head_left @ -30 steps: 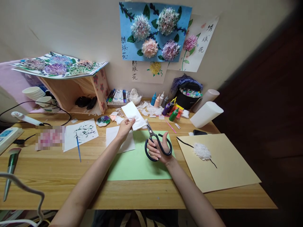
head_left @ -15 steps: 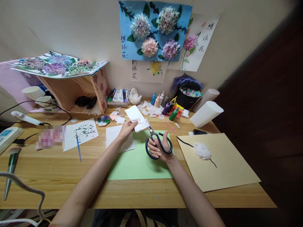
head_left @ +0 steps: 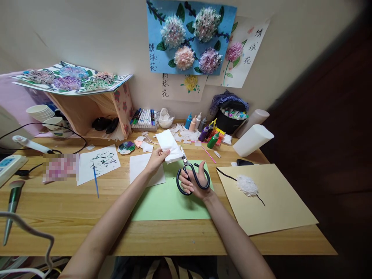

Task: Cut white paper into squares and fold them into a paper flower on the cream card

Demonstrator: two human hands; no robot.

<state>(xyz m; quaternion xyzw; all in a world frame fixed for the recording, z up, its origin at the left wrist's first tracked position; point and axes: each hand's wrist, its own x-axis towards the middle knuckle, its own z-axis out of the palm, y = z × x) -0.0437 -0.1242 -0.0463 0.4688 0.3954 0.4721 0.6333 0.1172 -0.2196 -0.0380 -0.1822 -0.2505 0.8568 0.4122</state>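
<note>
My left hand (head_left: 157,158) pinches the lower left side of a folded white tissue (head_left: 167,142), held up above the table. In my right hand (head_left: 195,183) is a pair of scissors (head_left: 194,175) with large black loop handles, its fingers through one loop and the thumb in the other. The short metal blades point up and reach the tissue's right edge. Beneath both hands lies a green sheet of paper (head_left: 171,207), and a white sheet (head_left: 138,166) partly sits under my left wrist.
At right, a tan sheet (head_left: 279,209) bears a white paper flower (head_left: 247,185). Paint bottles (head_left: 213,140), white paper scraps (head_left: 186,133) and a marker set (head_left: 144,119) line the back. A paintbrush (head_left: 95,180) rests on a painted sheet (head_left: 109,161) at left.
The tissue and my left hand have shifted slightly right. My right hand with the scissors has moved a little left, so the blades sit closer against the tissue's edge.
</note>
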